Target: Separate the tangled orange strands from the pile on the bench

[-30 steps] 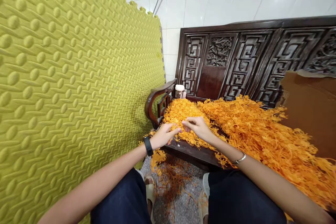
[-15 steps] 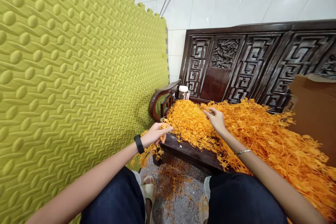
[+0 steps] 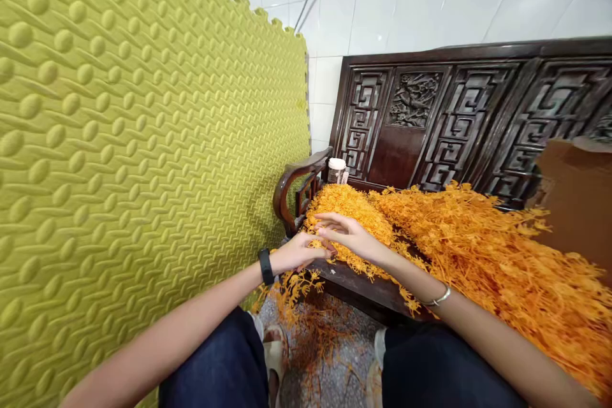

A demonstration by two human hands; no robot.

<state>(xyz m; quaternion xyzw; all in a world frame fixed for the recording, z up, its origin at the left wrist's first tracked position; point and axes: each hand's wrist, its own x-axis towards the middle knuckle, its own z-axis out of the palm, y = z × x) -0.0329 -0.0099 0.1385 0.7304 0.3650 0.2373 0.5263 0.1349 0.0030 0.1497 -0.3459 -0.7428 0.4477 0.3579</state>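
While my left hand point(image 3: 301, 253) grips orange sprigs point(image 3: 296, 287) hanging by the surface point(image 3: 358, 282), my right hand point(image 3: 352, 238), fingers point(image 3: 335, 220) loosely spread, hovers beside it; remotely, I see an orange heap point(image 3: 351, 205) behind.

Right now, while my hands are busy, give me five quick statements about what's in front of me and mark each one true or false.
1. A black wristband is on the left wrist. True.
2. The white-lidded cup stands on the floor between the feet. False: the cup stands beside the curved armrest of the bench, behind orange artificial sprigs.
3. The right hand is close to the left hand. True.
4. The foam mat is blue. False: the foam mat is yellow-green.
5. A silver bracelet is on the right forearm. True.
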